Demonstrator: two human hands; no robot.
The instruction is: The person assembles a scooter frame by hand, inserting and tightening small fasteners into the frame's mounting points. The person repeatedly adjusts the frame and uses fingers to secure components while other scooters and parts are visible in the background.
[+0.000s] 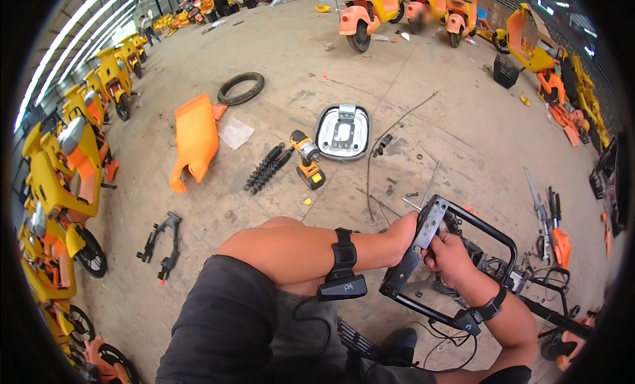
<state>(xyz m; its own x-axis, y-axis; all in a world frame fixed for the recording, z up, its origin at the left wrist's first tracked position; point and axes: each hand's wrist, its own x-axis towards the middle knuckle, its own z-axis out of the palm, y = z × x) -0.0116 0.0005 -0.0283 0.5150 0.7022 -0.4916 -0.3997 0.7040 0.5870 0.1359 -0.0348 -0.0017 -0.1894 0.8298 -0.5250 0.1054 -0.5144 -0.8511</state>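
Note:
A black metal frame (417, 253), with a flat plate on one side and bent tube on the other, stands tilted in front of me. My left hand (400, 240) is closed at the outer edge of the plate, its fingers mostly hidden behind it. Inside the frame, my right hand (452, 259) has its fingers curled against the plate's inner face; whatever they pinch is too small to make out. A thin silver rod (411, 204) lies just beyond my left hand. Beneath and behind the frame, dark scooter parts (486, 263) partly show.
Beyond my hands lie a cordless impact driver (307, 160), two black shock absorbers (266, 170), a seat-like pan (343, 132), an orange panel (196, 140) and a tyre (241, 88). A black fork-shaped bracket (161, 245) is left; orange-handled tools (559, 245) are right. Yellow scooters (112, 83) line the sides.

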